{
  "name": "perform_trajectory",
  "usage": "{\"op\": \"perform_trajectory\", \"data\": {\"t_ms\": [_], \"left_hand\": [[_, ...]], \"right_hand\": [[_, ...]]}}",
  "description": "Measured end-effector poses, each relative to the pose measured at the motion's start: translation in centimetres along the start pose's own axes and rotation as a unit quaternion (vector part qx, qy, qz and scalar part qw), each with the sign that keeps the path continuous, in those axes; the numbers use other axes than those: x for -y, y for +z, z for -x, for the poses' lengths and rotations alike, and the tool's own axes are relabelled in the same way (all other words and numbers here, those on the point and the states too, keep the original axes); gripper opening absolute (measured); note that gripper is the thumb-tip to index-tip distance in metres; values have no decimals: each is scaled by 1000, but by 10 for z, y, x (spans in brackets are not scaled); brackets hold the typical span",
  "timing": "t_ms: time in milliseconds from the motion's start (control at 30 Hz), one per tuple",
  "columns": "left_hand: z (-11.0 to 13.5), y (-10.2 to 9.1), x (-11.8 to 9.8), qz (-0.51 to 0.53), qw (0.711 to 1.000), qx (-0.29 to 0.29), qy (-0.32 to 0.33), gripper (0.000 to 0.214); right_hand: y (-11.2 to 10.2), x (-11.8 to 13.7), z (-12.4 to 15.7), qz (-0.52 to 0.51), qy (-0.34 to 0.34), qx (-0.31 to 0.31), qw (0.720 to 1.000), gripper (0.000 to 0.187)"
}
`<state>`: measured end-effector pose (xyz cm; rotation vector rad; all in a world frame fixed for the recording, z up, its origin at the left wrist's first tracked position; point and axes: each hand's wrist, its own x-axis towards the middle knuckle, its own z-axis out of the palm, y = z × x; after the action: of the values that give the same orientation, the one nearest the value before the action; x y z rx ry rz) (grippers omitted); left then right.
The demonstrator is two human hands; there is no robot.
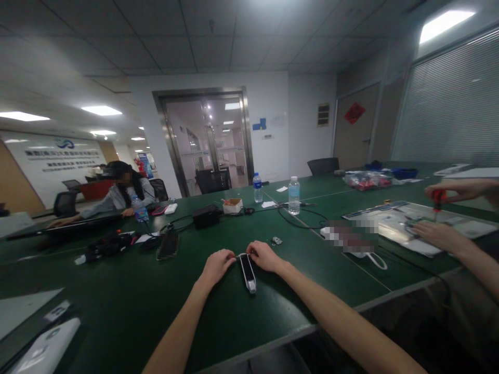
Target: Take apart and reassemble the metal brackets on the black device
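Left hand (219,266), right hand (264,256) at far end of slim device (247,270); I can't tell grip; uneven push could skew it.

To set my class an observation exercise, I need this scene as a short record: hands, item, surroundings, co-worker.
Left hand: far end of slim device, left side
Right hand: same end, right side
Device: black, white edges, lying on green table
Beyond: blue-capped bottle, white-capped bottle
Co-worker's hand: holds red-handled tool
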<state>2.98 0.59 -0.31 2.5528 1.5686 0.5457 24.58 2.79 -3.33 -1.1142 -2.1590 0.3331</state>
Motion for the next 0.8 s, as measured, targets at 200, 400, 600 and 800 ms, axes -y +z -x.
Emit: {"op": "perform_trajectory", "data": {"t_ms": [200, 400, 600, 800], "left_hand": [[0, 6, 3, 34, 999, -19, -6, 20], [-2, 12, 5, 136, 989, -37, -46, 21], [-2, 12, 3, 182, 979, -58, -77, 17], [-1, 15, 1, 193, 978, -59, -46, 18]], "right_hand": [[4, 0, 1, -26, 1, -6, 1000, 24], [3, 0, 1, -28, -1, -7, 1000, 22], [4, -3, 2, -22, -3, 6, 1000, 21], [2, 1, 3, -22, -5, 15, 1000, 18]]}}
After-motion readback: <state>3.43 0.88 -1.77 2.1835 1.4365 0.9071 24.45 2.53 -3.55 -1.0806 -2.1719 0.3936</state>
